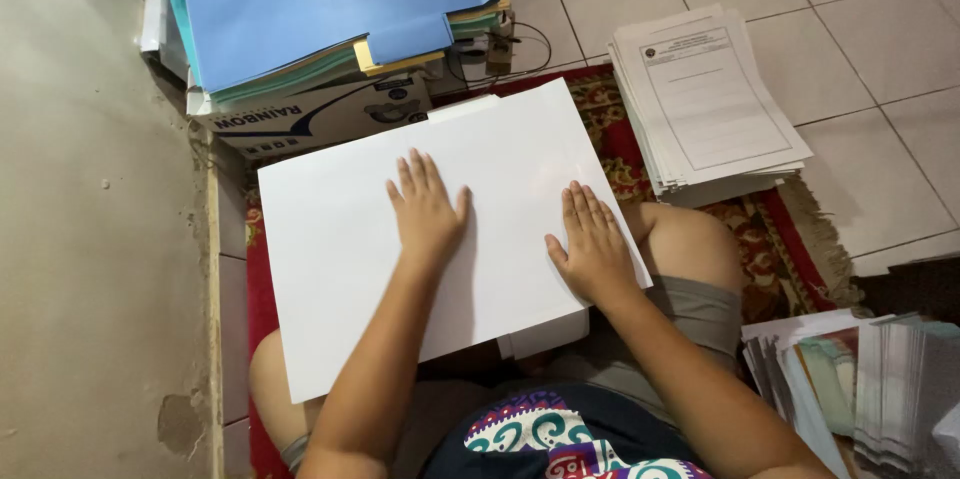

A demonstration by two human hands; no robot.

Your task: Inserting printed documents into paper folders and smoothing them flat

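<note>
Tiled floor with red rug (770,239), left hand (427,211) and right hand (594,244) pressed flat, fingers released, on white folder (330,239), printed paper stack (705,99) nearby

I count two bare hands of mine, the left hand (428,209) and the right hand (594,244), on one large white paper folder (340,239) at the frame's centre. One stack of printed white sheets (705,99) lies upper right, one cardboard box (320,117) upper left, one red patterned rug (770,249) beneath.

White-and-blue cardboard box (320,119) (under folders (320,9))
</note>
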